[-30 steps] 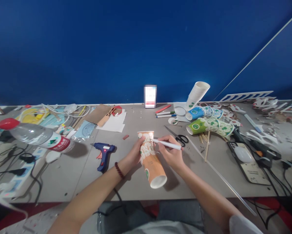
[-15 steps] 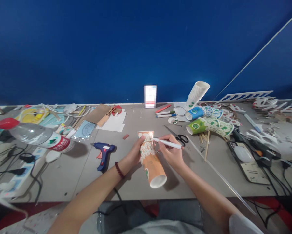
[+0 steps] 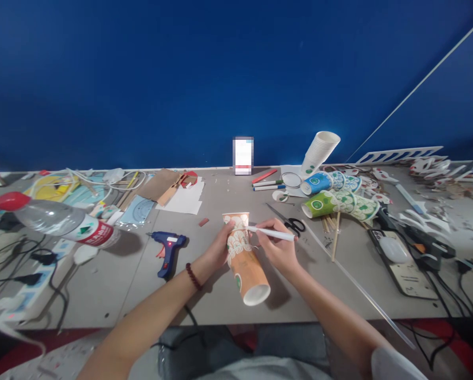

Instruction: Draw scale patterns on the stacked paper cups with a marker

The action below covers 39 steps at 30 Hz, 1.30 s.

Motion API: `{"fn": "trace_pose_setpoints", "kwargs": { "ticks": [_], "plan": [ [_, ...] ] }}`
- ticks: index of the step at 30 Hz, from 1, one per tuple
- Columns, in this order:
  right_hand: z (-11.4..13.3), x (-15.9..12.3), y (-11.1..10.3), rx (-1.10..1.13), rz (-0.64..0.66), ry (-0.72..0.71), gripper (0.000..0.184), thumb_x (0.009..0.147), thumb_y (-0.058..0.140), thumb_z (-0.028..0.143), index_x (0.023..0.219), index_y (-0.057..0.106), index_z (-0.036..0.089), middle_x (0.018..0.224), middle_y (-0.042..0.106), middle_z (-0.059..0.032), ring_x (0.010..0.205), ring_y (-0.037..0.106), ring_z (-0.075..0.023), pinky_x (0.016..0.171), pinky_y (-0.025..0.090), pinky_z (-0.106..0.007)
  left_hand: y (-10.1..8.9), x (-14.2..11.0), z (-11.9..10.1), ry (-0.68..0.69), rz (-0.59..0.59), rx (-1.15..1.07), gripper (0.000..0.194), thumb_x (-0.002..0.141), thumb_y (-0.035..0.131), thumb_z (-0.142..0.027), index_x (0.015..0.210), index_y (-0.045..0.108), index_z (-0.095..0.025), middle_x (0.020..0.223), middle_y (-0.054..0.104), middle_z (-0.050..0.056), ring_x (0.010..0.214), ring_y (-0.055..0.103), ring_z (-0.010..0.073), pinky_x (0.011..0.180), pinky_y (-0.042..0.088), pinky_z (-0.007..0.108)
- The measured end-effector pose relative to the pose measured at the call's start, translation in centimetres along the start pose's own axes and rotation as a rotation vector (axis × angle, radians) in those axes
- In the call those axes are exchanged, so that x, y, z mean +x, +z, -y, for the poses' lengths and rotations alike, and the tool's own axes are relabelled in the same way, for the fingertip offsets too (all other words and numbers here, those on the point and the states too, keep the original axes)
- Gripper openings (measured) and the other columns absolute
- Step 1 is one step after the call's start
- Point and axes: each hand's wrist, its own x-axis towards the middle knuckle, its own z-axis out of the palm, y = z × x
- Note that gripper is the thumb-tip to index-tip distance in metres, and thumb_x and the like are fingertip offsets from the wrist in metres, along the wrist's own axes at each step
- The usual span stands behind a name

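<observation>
Near the table's (image 3: 102, 285) front edge, my left hand (image 3: 219, 247) grips the cups (image 3: 247, 268) to brace them; right hand (image 3: 278, 254) grips the pen (image 3: 274, 233)

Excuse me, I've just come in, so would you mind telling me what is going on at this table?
Someone is drawing on an orange paper cup piece. The left hand steadies its patterned upper part, while the right hand holds a white marker with its tip at the pattern. Blue and green patterned cups lie to the right, near black-handled scissors. A blue glue gun lies on the left, unheld.
</observation>
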Motion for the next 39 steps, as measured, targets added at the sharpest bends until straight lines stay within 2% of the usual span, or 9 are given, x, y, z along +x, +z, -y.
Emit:
{"fn": "trace_pose_setpoints", "kwargs": {
  "ticks": [11,22,26,30,33,39],
  "plan": [
    [0.24,-0.24,0.03,-0.072,0.03,0.006,0.011,0.081,0.061,0.03,0.086,0.062,0.02,0.081,0.068,-0.0034,0.065,0.061,-0.0149,0.055,0.052,-0.027,-0.21,0.11,0.02,-0.01,-0.059,-0.015,0.045,0.069,0.067,-0.055,0.082,0.065,-0.012,0.077,0.069,0.009,0.07,0.063,0.0189,0.071,0.047,0.029],
    [0.08,-0.09,-0.1,-0.097,0.022,-0.012,0.006,0.08,0.06,0.025,0.079,0.06,0.02,0.07,0.063,-0.0003,0.055,0.054,-0.0117,0.052,0.048,-0.025,-0.26,0.21,0.06,-0.009,-0.035,0.015,0.052,0.069,0.064,-0.058,0.085,0.066,-0.009,0.076,0.069,0.011,0.069,0.064,0.0214,0.07,0.047,0.031],
    [-0.05,-0.01,0.02,-0.017,0.012,0.008,0.006,0.079,0.061,0.026,0.079,0.06,0.02,0.07,0.063,-0.0006,0.057,0.057,-0.0128,0.051,0.05,-0.024,-0.43,0.28,0.18,-0.014,-0.032,0.0,0.051,0.071,0.063,-0.057,0.085,0.066,-0.009,0.075,0.069,0.011,0.067,0.064,0.0203,0.07,0.048,0.031],
    [0.43,0.25,0.17,0.172,-0.006,0.112,0.011,0.08,0.061,0.032,0.079,0.059,0.021,0.073,0.065,-0.0008,0.06,0.061,-0.0136,0.051,0.053,-0.025,-0.36,0.17,0.11,-0.058,-0.017,-0.051,0.052,0.074,0.059,-0.059,0.086,0.067,-0.009,0.075,0.07,0.011,0.068,0.065,0.0213,0.071,0.049,0.033],
    [0.83,0.46,0.11,0.215,-0.022,0.109,0.014,0.078,0.063,0.034,0.077,0.06,0.021,0.073,0.064,-0.0016,0.066,0.064,-0.0157,0.052,0.055,-0.025,-0.02,-0.1,-0.21,-0.056,-0.014,-0.064,0.055,0.073,0.058,-0.061,0.087,0.067,-0.009,0.078,0.07,0.011,0.071,0.065,0.022,0.072,0.049,0.032],
    [0.66,0.53,-0.15,0.246,-0.021,0.114,0.014,0.078,0.064,0.035,0.078,0.061,0.021,0.076,0.062,-0.0016,0.071,0.064,-0.0167,0.054,0.056,-0.026,0.4,-0.5,-0.58,-0.085,-0.008,-0.137,0.06,0.072,0.055,-0.069,0.087,0.066,-0.011,0.071,0.067,0.008,0.063,0.063,0.0189,0.065,0.049,0.03]
  ]
}}
